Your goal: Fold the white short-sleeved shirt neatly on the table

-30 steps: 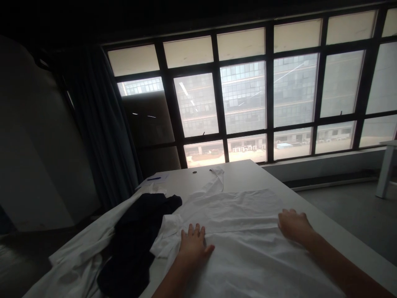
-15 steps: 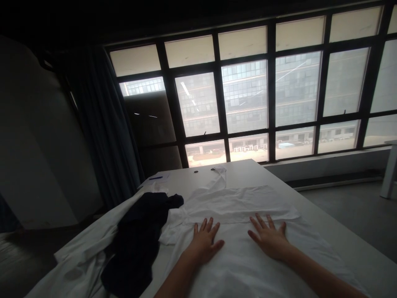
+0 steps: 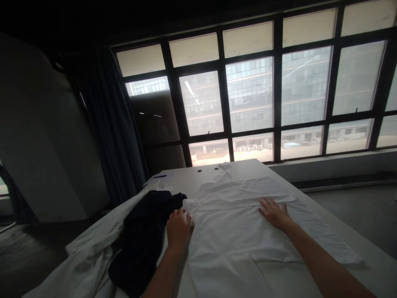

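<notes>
A white shirt lies spread over the table, one narrow strip of it reaching toward the far edge. At its left side, my left hand has its fingers curled round a bunched edge of the cloth. My right hand rests flat on the shirt's right part, fingers stretched out, near a crosswise fold. Just left of my left hand is a crumpled dark garment. The fabric inside my left fingers is partly hidden.
The white table has two round cable holes near its far edge. A blue pen lies on paper at the far left corner. More pale cloth drapes over the left side. Beyond stand a dark curtain and large windows.
My left hand has moved left from lying flat and closed on the shirt's left edge. My right hand has slid slightly away from me. The cloth has shifted, and its lower edge now shows.
</notes>
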### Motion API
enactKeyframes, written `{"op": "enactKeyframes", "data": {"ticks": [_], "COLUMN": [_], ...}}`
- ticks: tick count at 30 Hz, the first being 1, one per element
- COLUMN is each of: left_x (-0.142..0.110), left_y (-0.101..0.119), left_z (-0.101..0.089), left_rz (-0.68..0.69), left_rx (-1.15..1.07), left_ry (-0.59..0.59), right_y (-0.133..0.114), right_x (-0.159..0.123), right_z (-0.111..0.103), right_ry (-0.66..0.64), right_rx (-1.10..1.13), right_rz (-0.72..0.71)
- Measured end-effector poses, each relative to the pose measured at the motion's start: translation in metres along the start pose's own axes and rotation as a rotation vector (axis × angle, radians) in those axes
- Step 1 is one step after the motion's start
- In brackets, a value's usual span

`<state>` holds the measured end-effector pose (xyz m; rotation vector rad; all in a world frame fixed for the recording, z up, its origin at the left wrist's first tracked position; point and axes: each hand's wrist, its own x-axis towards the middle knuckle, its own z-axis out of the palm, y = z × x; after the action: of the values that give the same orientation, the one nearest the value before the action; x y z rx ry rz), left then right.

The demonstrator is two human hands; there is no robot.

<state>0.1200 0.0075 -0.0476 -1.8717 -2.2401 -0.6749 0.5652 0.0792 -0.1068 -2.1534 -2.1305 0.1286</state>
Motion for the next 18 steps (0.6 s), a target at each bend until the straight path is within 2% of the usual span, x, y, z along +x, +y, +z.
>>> {"op": "enactKeyframes", "data": {"ticks": [4,6,8,11,13,15,18], "left_x": [0.002,0.003,0.004,0.008,0.013,0.018,0.024], "left_y": [-0.027,-0.031,-0.032,-0.035,-0.040,-0.047,-0.059], "left_z": [0.013,0.020,0.025,0.029,0.029,0.028,0.026], "left_rz": [-0.123,-0.123,-0.105,-0.083,-0.086,-0.100,-0.127], "left_rx": [0.043,0.044,0.034,-0.012,-0.060,-0.111,-0.166], "left_ry": [-0.050,-0.065,-0.069,-0.071,-0.056,-0.024,0.039], "right_y": [-0.011,-0.030,-0.059,-0.109,-0.136,-0.150,-0.150], "right_x": [-0.011,-0.022,-0.037,-0.062,-0.077,-0.088,-0.094], "right_z": [0.003,-0.002,-0.009,-0.013,-0.009,-0.004,0.001], "right_ry": [0.172,0.247,0.260,0.199,0.098,-0.030,-0.139], "right_rx": [-0.101,-0.145,-0.125,0.005,0.087,0.118,0.121], "right_rz": [0.099,0.089,-0.001,-0.192,-0.291,-0.365,-0.460]}}
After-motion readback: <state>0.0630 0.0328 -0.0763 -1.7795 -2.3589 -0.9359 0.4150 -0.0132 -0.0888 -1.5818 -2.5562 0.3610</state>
